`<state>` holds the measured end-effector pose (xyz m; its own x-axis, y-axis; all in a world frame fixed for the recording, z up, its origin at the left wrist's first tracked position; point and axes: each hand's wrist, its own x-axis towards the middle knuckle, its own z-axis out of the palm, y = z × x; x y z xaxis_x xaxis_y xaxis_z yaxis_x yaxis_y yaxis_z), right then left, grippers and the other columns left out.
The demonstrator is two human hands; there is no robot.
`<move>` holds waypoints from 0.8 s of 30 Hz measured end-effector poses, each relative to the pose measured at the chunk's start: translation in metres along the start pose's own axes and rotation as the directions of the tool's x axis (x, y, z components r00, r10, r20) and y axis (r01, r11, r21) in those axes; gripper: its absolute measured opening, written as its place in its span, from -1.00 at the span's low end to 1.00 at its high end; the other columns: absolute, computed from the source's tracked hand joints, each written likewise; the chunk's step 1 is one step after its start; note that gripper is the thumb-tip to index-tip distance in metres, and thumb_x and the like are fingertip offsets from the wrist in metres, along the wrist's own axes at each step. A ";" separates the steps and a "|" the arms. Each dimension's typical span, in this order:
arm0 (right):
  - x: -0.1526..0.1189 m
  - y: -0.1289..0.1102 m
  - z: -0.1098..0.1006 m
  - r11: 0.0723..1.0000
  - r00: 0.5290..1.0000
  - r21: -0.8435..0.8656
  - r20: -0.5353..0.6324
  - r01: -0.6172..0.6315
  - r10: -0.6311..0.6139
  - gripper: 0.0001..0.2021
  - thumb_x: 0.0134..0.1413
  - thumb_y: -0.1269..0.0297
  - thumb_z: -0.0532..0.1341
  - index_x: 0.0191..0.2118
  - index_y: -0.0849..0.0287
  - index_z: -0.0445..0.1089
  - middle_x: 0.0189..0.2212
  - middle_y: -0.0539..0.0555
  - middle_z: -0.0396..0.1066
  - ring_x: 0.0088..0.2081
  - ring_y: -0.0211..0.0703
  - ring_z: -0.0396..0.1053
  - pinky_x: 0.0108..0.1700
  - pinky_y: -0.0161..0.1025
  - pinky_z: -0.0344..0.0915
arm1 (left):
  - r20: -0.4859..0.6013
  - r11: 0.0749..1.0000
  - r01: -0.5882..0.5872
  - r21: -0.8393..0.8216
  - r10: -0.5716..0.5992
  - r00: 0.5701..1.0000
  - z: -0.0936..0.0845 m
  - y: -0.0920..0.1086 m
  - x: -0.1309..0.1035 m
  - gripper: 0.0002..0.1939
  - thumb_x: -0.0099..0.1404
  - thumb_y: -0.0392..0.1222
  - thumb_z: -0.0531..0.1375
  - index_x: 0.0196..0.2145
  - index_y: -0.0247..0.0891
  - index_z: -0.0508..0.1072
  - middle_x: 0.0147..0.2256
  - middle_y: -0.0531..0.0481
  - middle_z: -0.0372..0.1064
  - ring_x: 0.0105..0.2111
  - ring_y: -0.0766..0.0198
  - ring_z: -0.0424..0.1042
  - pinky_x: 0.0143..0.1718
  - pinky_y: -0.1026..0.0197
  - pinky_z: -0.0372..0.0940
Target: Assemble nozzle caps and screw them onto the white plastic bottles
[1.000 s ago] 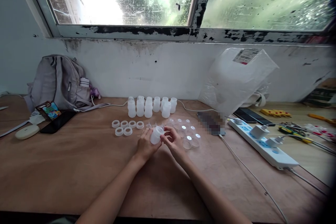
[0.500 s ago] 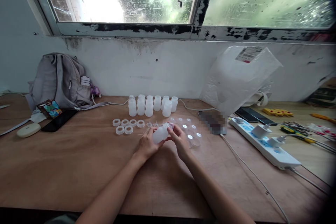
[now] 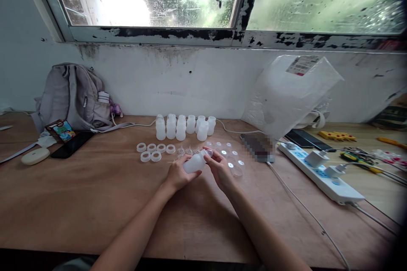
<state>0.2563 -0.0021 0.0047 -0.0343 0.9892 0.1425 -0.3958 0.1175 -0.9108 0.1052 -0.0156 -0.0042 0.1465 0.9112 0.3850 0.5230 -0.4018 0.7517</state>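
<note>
My left hand (image 3: 177, 174) is wrapped around a frosted white baby bottle (image 3: 193, 163), tilted with its neck up to the right. At that neck, my right hand (image 3: 220, 168) pinches a small clear cap (image 3: 209, 152); whether it is seated on the bottle I cannot tell. Just beyond my hands lie several clear nipples (image 3: 188, 151), partly hidden by the bottle. White collar rings (image 3: 155, 156) sit in two rows to the left. More clear caps (image 3: 237, 171) are spread beside my right hand. Several frosted bottles (image 3: 181, 129) stand upright behind.
A grey backpack (image 3: 73, 97), a black phone (image 3: 71, 145) and a round pale case (image 3: 35, 156) are on the left. On the right lie a blurred phone (image 3: 259, 148), a power strip (image 3: 321, 173) with cables, and a plastic bag (image 3: 289, 93) against the wall.
The bottle has shifted slightly left and tipped lower in my left hand. My right fingers have drawn back from the bottle's body and the clear cap shows more at the neck.
</note>
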 end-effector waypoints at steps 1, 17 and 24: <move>0.000 -0.001 0.000 1.000 1.000 0.008 0.016 -0.003 0.002 -0.69 -0.23 0.30 0.31 -0.23 0.09 0.41 -0.32 0.02 0.39 -0.26 -0.15 0.28 -0.21 -0.25 0.17 | 0.018 0.998 0.025 -0.050 -0.024 1.000 -0.001 0.000 0.001 -0.58 -0.10 -0.01 0.26 -0.26 -0.20 0.37 -0.36 0.02 0.39 -0.39 0.23 0.37 -0.38 0.26 0.22; -0.003 -0.006 0.006 0.997 0.995 0.060 0.089 -0.045 0.040 -0.69 -0.15 0.26 0.25 -0.17 0.07 0.37 -0.21 0.05 0.37 -0.21 -0.13 0.29 -0.19 -0.22 0.19 | 0.094 0.924 0.159 -0.349 -0.134 0.987 0.002 -0.003 0.005 -0.63 -0.09 -0.04 0.26 -0.33 -0.30 0.37 -0.42 0.03 0.34 -0.44 0.29 0.32 -0.43 0.32 0.18; 0.001 -0.004 0.000 0.993 0.999 0.107 0.033 -0.045 0.041 -0.71 -0.16 0.29 0.24 -0.19 0.10 0.39 -0.32 0.07 0.43 -0.25 -0.12 0.34 -0.17 -0.16 0.21 | -0.157 0.987 0.082 -0.136 -0.103 0.982 -0.006 -0.010 0.008 -0.61 -0.05 0.00 0.23 -0.28 -0.26 0.33 -0.34 -0.02 0.37 -0.34 0.23 0.36 -0.32 0.27 0.22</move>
<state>0.2578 -0.0018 0.0080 -0.0808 0.9898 0.1174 -0.4894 0.0633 -0.8698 0.0966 -0.0047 -0.0053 -0.0416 0.9220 0.3848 0.4143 -0.3346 0.8464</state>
